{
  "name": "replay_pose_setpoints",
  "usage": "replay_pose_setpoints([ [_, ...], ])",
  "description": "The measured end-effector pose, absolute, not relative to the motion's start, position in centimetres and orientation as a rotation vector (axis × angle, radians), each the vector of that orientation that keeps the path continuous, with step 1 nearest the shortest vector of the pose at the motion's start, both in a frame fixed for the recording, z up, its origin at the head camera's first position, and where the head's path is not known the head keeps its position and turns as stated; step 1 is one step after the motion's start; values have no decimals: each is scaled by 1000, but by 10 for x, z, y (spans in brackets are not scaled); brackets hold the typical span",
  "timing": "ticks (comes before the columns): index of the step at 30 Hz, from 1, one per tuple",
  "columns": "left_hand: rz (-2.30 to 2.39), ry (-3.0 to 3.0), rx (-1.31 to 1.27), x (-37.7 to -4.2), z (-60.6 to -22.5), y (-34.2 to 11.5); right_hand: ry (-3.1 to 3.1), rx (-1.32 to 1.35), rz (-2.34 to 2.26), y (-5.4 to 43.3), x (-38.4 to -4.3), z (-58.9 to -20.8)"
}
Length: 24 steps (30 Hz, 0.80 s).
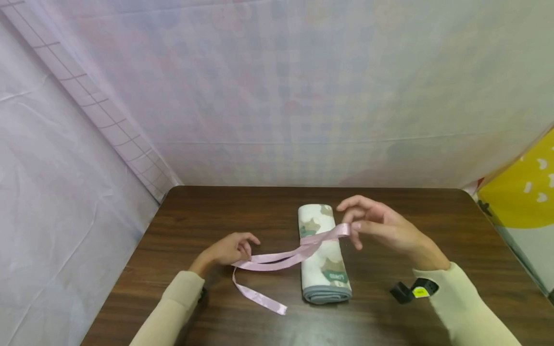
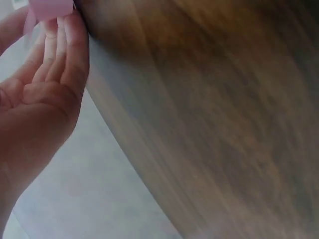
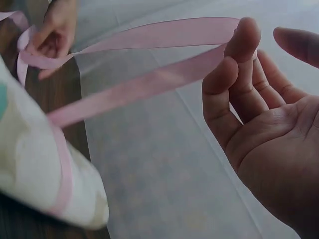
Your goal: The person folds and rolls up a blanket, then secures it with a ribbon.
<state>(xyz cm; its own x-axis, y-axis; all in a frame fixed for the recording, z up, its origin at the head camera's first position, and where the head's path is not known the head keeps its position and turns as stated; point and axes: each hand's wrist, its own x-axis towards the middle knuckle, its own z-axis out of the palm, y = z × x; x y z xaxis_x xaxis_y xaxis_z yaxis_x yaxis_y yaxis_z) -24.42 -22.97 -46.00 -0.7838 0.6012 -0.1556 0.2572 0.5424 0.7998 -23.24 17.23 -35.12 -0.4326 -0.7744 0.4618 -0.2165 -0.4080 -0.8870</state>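
Across the cloth bundle (image 1: 319,269), pink ribbon (image 1: 281,262) spans.
My left hand (image 1: 229,248) pinches strands, my right hand (image 1: 386,229) the loop, likely limiting slack.

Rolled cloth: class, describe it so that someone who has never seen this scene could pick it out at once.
Find the dark brown table, then the space between the person's left hand and right hand. There, nearer the right hand, lies the rolled cloth. Unlike the thin, plain pink ribbon across it, it is thick and white, with tan and green patches and a grey edge.
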Motion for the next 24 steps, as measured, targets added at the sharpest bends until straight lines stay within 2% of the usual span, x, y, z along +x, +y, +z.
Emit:
replay_pose_setpoints([
  [6, 1229, 2324, 578, -247, -462, -238, 1366, -1351, -1934, 208, -239, -367],
  [24, 1345, 2108, 428, -253, -465, -243, 1095, -1438, -2021, 290, -240, -408],
])
